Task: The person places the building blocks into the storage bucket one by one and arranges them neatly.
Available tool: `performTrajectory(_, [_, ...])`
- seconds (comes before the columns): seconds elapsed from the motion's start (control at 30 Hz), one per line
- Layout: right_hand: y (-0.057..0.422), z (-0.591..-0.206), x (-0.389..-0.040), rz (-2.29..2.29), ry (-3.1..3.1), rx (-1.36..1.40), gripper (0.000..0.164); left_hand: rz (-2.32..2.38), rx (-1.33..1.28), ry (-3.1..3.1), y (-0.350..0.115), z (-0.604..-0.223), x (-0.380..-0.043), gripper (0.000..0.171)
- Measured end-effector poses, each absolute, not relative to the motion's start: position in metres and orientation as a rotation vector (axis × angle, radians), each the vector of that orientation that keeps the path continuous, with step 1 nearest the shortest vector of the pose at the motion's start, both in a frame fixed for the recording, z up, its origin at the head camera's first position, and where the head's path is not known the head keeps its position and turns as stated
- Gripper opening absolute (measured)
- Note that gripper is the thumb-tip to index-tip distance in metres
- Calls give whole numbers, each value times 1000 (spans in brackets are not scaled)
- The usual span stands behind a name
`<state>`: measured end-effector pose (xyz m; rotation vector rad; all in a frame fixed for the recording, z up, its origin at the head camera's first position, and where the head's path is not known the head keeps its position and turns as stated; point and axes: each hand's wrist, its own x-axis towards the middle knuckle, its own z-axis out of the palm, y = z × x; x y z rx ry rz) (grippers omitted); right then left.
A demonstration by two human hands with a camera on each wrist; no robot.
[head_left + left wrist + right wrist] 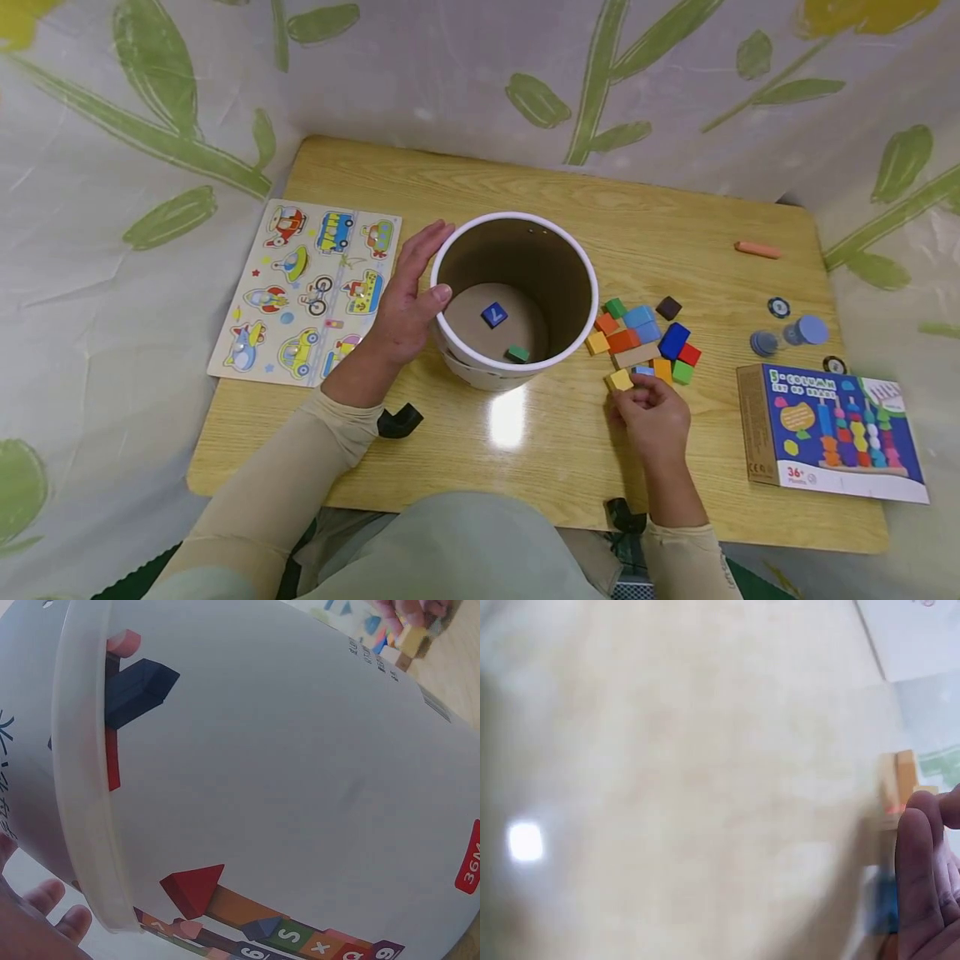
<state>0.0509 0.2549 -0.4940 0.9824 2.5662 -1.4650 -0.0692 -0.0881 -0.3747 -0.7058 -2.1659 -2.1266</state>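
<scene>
My left hand [408, 312] lies against the left side of a tall white bucket [516, 368], fingers stretched along the outside and thumb at the rim. Printed blocks decorate the bucket's wall [300, 772] in the left wrist view. Inside it lie a blue block [494, 315] with a white mark and a green block [517, 354]. At the near edge of a cluster of coloured blocks, my right hand [656, 421] pinches a yellow block [619, 381] between thumb and fingers. Around it are a natural wood block [635, 356], a dark blue block [673, 340] and several others.
A picture puzzle board [300, 292] lies to the left. On the right are a boxed toy [840, 433], blue cylinder pieces [810, 330], dark round discs [778, 307] and an orange stick [757, 250]. Floral sheeting surrounds the wooden table [450, 175].
</scene>
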Motion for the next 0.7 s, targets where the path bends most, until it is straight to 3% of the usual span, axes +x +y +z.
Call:
performTrajectory(0.33, [252, -445, 40, -1632, 2600, 793, 34, -2112, -710, -2157, -88, -374, -70, 63])
performTrajectory(0.7, [242, -360, 29, -1598, 2664, 452, 33, -2099, -718, -2157, -87, -375, -70, 62])
